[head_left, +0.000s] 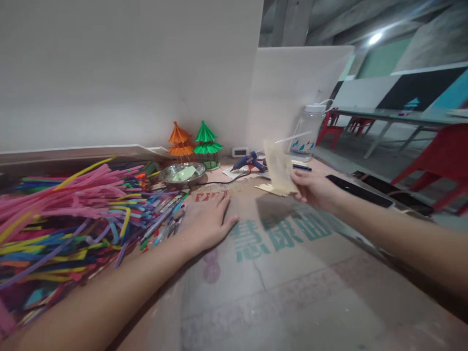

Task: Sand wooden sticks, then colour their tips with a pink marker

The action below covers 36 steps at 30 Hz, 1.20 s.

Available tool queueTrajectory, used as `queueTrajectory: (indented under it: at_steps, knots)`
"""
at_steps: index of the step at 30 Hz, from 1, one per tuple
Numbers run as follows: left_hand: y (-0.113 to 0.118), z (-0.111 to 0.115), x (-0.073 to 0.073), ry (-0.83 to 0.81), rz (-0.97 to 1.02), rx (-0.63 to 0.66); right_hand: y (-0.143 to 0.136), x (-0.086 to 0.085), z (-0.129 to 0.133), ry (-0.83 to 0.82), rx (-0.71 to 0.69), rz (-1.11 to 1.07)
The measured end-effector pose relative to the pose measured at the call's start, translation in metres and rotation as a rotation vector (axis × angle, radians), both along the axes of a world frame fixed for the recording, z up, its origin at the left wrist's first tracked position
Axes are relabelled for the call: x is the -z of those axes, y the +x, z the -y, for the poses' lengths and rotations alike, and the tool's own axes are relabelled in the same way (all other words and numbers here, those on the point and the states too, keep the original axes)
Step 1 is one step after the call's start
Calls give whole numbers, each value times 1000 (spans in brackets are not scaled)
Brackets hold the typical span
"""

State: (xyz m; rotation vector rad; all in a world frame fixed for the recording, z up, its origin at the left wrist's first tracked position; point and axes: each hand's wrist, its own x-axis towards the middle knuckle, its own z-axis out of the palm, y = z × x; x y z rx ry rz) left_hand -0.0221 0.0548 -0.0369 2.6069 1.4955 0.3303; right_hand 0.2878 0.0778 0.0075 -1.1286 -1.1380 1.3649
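Note:
My left hand (206, 219) lies flat with its fingers spread on the printed cardboard surface (292, 287), holding nothing. My right hand (310, 187) pinches the lower right edge of a pale yellow sheet (280, 168), which stands upright above the board and is blurred. Beneath that sheet, a flat pale yellow piece with a jagged edge (268, 189) rests on the cardboard. A blue glue gun (248, 161) sits behind, left of the sheet. Beyond my left hand is a metal bowl (166, 174) with a light green piece (185, 173) in it.
Many coloured pipe cleaners (73, 200) are heaped at the left. Orange (179, 141) and green (207, 144) tiered models stand by the white wall. A small white device (240, 152), a clear bottle (307, 131) and a black phone (358, 191) are further right. Red chairs (438, 161) stand beyond.

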Motion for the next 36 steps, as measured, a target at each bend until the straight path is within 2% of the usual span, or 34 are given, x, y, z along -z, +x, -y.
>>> queueTrajectory:
  at_steps: [3, 5, 6, 7, 9, 10, 11, 13, 14, 16, 17, 19, 20, 22, 23, 24, 25, 26, 27, 28, 29, 30, 31, 33, 34, 35, 36]
  knots:
    - [24, 3, -4, -78, -32, 24, -13, 23, 10, -72, -37, -95]
    - [52, 26, -11, -104, -32, 69, -17, 29, 10, -82, 19, -151]
    - [67, 41, -16, -118, -17, 140, -17, 29, 9, -84, 45, -171]
    - [79, 56, -22, -160, 55, 375, -17, 28, 8, -89, 62, -186]
    - [92, 77, -35, -410, 106, 939, -15, 26, 7, -94, 67, -203]
    - [93, 79, -41, -510, 135, 1014, -15, 25, 7, -91, 62, -211]
    - [90, 74, -46, -498, 200, 883, -14, 24, 7, -87, 56, -216]
    - [79, 49, -49, -232, 265, 406, -15, 24, 7, -81, 49, -227]
    - [75, 34, -47, -93, 225, 206, -15, 25, 8, -79, 45, -230]
    - [77, 14, -38, -58, 184, 125, -17, 26, 8, -80, 39, -231]
    - [83, 13, -32, -73, 167, 130, -17, 26, 7, -81, 38, -231]
    - [101, 30, -23, -122, 141, 225, -17, 26, 7, -79, 39, -231]
    - [110, 45, -22, -163, 137, 329, -17, 26, 7, -78, 40, -230]
    - [120, 71, -26, -427, 164, 762, -16, 27, 6, -77, 39, -227]
    - [120, 78, -30, -475, 179, 841, -16, 27, 6, -76, 38, -226]
    - [118, 80, -34, -494, 199, 860, -15, 27, 6, -75, 36, -224]
    - [114, 77, -37, -480, 252, 795, -15, 27, 6, -73, 33, -223]
    - [111, 71, -39, -401, 304, 651, -15, 27, 6, -70, 28, -223]
    - [109, 64, -38, -246, 349, 461, -16, 28, 6, -67, 24, -223]
    - [110, 59, -36, -127, 313, 327, -16, 28, 6, -64, 20, -223]
    - [113, 58, -34, -72, 249, 258, -16, 28, 6, -61, 19, -223]
    - [118, 60, -32, -83, 231, 264, -16, 28, 6, -59, 20, -222]
    - [123, 66, -31, -131, 214, 359, -16, 28, 6, -58, 22, -221]
    - [129, 79, -33, -484, 185, 859, -15, 28, 6, -55, 26, -216]
    - [127, 81, -36, -534, 204, 932, -15, 28, 6, -53, 25, -213]
    - [121, 78, -39, -540, 227, 940, -15, 28, 6, -51, 21, -209]
    - [111, 70, -41, -488, 283, 835, -14, 29, 6, -49, 15, -206]
